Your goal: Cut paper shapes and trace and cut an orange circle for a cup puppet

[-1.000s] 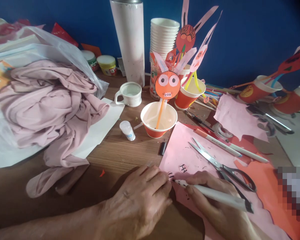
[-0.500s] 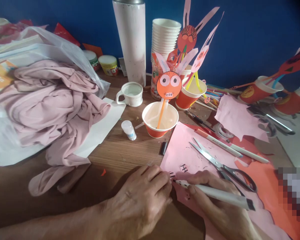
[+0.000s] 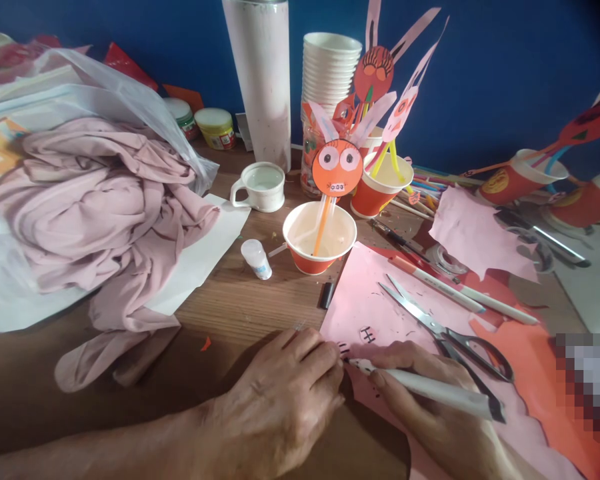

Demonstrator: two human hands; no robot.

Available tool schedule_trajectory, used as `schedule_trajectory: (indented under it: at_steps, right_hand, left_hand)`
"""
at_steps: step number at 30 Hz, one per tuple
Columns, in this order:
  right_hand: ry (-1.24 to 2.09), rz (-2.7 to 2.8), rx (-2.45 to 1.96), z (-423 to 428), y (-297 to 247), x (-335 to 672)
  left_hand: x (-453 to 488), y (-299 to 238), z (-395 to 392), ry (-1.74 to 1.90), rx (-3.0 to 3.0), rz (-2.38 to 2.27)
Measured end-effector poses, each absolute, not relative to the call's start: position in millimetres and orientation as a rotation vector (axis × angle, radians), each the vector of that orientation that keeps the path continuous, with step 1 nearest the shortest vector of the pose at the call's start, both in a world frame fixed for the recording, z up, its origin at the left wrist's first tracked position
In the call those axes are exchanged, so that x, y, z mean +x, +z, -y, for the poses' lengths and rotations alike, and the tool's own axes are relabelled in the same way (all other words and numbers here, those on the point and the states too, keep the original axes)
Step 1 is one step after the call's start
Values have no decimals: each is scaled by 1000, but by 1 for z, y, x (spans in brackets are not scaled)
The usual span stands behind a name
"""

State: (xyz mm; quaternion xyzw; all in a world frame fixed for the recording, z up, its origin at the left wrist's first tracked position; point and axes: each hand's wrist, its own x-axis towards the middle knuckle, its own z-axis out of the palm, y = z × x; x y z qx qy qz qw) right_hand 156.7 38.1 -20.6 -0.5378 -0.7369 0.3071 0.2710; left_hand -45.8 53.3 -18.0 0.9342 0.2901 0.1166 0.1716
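My right hand (image 3: 430,407) is closed round a white marker pen (image 3: 430,390), its tip touching a pink paper sheet (image 3: 370,300) beside small black drawn marks. My left hand (image 3: 275,400) rests on the wooden table (image 3: 240,307) with curled fingers pressed against the sheet's left edge, right by the pen tip. Nothing I can name shows inside those fingers. Open scissors (image 3: 445,330) lie on the pink sheet just beyond my right hand.
A red paper cup (image 3: 319,240) holds an orange face on straws. Behind stand a cup stack (image 3: 330,67), a white flask (image 3: 260,73) and a mug (image 3: 260,187). Pink cloth (image 3: 90,200) in a plastic bag fills the left. A glue bottle (image 3: 256,259), pens and orange paper (image 3: 540,373) lie around.
Both hands stay nearly in place; the pen tip has shifted only slightly on the pink sheet. The view wobbles a little.
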Motion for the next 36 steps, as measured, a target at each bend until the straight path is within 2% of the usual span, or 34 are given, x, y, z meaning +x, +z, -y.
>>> schedule_trajectory:
  at_steps: [21,27,30,36]
  right_hand:
    - [776,1870,-1519,-40,-16,156]
    - [1087,1444,-1511,-33,-25,158]
    - [1091,1279,-1492,-32,-28,158]
    - [921,1658,-1473,-36,-26,160]
  left_hand:
    - [-46,-15,-55,234,2629,-825]
    - [-45,-14,-55,236,2635,-842]
    - [-46,-15,-55,255,2636,-846]
    - [-47,-16,-54,248,2626,-828]
